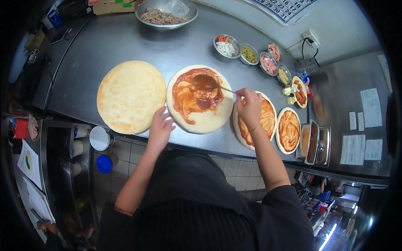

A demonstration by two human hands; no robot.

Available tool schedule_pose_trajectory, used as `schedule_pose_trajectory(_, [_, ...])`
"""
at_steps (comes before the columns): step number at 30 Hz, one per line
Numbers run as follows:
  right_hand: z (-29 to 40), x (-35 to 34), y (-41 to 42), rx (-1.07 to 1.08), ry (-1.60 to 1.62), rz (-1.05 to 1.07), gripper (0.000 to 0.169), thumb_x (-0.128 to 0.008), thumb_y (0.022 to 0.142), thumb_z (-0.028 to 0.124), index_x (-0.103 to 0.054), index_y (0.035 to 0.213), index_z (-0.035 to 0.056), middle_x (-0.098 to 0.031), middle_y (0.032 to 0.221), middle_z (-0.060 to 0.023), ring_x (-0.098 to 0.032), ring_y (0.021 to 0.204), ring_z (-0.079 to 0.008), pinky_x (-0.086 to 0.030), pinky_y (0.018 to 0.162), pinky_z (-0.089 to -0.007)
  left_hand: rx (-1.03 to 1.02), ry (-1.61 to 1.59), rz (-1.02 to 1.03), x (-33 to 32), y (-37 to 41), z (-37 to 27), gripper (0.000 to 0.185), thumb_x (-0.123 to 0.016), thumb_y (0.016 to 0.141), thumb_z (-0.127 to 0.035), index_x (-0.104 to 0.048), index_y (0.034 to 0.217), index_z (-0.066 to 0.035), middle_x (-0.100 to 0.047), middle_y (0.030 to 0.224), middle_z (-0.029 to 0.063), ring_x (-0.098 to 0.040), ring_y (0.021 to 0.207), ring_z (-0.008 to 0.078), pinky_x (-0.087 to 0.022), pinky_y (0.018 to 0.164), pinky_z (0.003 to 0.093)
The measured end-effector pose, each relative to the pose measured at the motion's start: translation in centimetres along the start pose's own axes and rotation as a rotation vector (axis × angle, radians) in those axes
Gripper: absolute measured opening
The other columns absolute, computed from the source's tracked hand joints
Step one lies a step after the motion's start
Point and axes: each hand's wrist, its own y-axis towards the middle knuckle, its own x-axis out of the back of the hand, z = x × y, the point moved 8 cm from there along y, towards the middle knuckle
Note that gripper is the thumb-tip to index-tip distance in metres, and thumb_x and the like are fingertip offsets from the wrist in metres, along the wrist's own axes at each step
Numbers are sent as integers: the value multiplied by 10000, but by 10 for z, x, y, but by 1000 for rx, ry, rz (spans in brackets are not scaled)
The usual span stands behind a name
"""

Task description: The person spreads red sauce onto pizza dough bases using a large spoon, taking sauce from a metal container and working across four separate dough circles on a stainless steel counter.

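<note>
My right hand [249,106] grips the thin handle of a metal ladle [205,82], whose sauce-covered bowl rests on a round pizza base [201,120]. Red sauce [183,105] lies in uneven swirls over that base, with bare dough at its lower right. My left hand [162,127] has its fingers apart and holds nothing; it is between the sauced base and a plain, browned pizza base [131,94], by the counter's front edge. Under and beside my right hand is another sauced base [265,122], partly hidden. Farther right lies a smaller sauced base [288,130].
Bowls of onion and red strips [226,48], green slices [249,55] and pink meat [268,64] line the back right. A large bowl of ground meat [166,23] stands at the back. Metal sauce containers [314,142] sit right. A person's hand [47,226] shows lower left.
</note>
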Motion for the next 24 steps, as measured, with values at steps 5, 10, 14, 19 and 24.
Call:
schedule_pose_trajectory(5, [-5,2,4,67,13,0,66,-646,784,69,-622,814,123,-624,719,-13,-565,672,-192,-352,674,-348,60,-35,53,-8,-9,15,527,-470,934,10,-295,1431,-7,-562,1170,162,-612,1043,211,-538,835,309])
schedule_pose_trajectory(10, [-23,-5,9,-89,45,55,35,-637,794,79,-629,804,112,-650,731,-30,-588,652,-205,-367,699,-337,9,-24,5,-10,2,14,486,-501,953,-29,-330,1405,19,-598,1054,133,-635,927,181,-554,771,285])
schedule_pose_trajectory(14, [-17,-27,-17,-203,247,256,43,-638,805,107,-638,836,77,-673,742,-74,-620,638,-238,-436,660,-348,-22,-30,-27,-8,13,3,442,-509,945,-16,-382,1361,62,-600,970,138,-649,851,168,-561,666,255])
schedule_pose_trajectory(19, [-11,-39,-58,-401,481,313,88,-649,814,123,-648,875,59,-667,726,-112,-604,576,-237,-474,557,-353,-66,-88,-24,-7,25,-10,470,-505,947,-10,-379,1393,66,-616,930,107,-649,812,145,-556,641,233])
schedule_pose_trajectory(24, [23,-28,-57,-354,460,285,57,-629,864,63,-615,902,23,-659,784,-54,-590,661,-112,-465,625,-254,-65,-40,-52,-5,25,-19,455,-516,943,-6,-408,1379,64,-619,935,91,-647,800,132,-552,627,219])
